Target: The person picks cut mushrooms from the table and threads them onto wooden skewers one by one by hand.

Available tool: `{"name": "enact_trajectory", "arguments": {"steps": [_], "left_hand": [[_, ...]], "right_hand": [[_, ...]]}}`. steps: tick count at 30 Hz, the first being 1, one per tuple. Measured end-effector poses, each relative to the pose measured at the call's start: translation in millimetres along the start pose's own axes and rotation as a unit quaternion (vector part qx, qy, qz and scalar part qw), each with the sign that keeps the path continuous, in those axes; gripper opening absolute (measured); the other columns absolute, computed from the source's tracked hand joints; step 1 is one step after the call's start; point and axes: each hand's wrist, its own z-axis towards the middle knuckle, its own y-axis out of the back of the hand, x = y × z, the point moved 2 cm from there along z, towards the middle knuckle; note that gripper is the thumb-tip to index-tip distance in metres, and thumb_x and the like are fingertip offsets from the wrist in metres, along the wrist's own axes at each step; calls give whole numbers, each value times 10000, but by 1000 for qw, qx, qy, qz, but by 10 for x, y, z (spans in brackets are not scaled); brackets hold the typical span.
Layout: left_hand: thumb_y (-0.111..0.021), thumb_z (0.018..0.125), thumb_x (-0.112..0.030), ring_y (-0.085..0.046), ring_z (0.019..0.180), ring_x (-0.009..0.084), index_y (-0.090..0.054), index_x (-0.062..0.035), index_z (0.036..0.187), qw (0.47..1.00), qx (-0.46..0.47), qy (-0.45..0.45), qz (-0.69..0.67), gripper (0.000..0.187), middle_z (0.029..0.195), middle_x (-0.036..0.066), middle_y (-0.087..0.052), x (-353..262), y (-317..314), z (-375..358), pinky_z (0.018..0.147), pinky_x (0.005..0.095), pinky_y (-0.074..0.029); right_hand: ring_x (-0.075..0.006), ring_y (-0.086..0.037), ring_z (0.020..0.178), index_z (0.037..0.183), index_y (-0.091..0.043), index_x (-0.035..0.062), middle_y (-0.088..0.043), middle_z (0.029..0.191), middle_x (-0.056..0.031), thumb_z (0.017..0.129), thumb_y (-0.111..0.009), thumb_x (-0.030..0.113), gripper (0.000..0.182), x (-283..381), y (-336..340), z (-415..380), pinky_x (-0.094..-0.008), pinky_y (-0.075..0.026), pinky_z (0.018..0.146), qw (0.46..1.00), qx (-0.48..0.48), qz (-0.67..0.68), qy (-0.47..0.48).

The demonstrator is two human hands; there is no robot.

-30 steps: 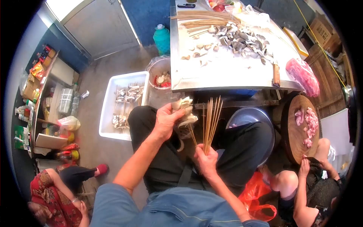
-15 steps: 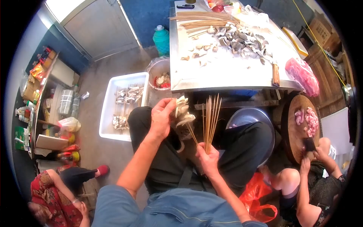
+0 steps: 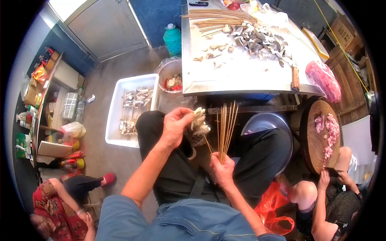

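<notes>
In my right hand [image 3: 222, 168] is a bundle of thin wooden skewers [image 3: 227, 127], pointing upward, and one skewer leans left out of the same grip. Pieces of oyster mushroom [image 3: 200, 121] are threaded on that leaning skewer's upper end. My left hand [image 3: 177, 125] pinches the mushroom pieces from the left side, thumb and fingers closed. To the left on the floor stands a white tray [image 3: 111, 116] with several mushroom skewers in it. On the table [image 3: 241, 82] lie a heap of loose mushrooms [image 3: 257, 42] and a pile of skewers [image 3: 217, 17].
A knife [image 3: 295, 78] and raw meat [image 3: 323, 80] lie at the table's right. Beside my right knee is a metal basin [image 3: 277, 120]. A person at right holds a cleaver [image 3: 332, 172] by a round chopping block [image 3: 309, 136] with chopped meat. Another person sits at lower left.
My left hand and the mushroom pieces have shifted slightly right and down. The co-worker's cleaver has moved lower, toward the chopping block's near edge.
</notes>
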Motion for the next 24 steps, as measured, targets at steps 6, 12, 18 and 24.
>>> {"name": "enact_trajectory", "arguments": {"steps": [6, 12, 18, 24], "left_hand": [[-676, 849, -61, -579, 746, 73, -635, 1, 943, 1000, -5, 7, 15, 120, 850, 20, -643, 9, 14, 3, 685, 202, -460], [-662, 856, -71, -575, 720, 67, -642, -8, 938, 997, 25, 25, 62, 106, 828, 11, -642, -69, 15, 12, 659, 194, -452], [-659, 857, -70, -582, 714, 66, -638, -14, 938, 996, 46, 45, 56, 101, 839, 12, -650, -21, 0, -39, 653, 191, -452], [-665, 857, -76, -585, 720, 65, -632, -19, 941, 996, 60, 53, 45, 107, 844, 12, -651, -15, 12, -27, 642, 194, -458]], "right_hand": [[-49, -519, 579, 955, -644, 10, -589, 675, 17, 889, -637, 113, 122, 33, 15, 8, -198, -402, 530, 1000, 9, -9, -13], [-49, -525, 584, 950, -650, 12, -592, 674, 22, 881, -638, 106, 117, 46, 51, 23, -198, -407, 536, 1000, 16, -13, -4], [-50, -528, 579, 946, -649, 14, -589, 668, 20, 880, -638, 105, 113, 120, 19, 5, -196, -405, 531, 999, 23, -7, -31], [-43, -481, 521, 951, -639, 25, -586, 650, 4, 876, -645, 116, 118, 55, 4, 40, -187, -355, 480, 999, 33, 19, -20]]}}
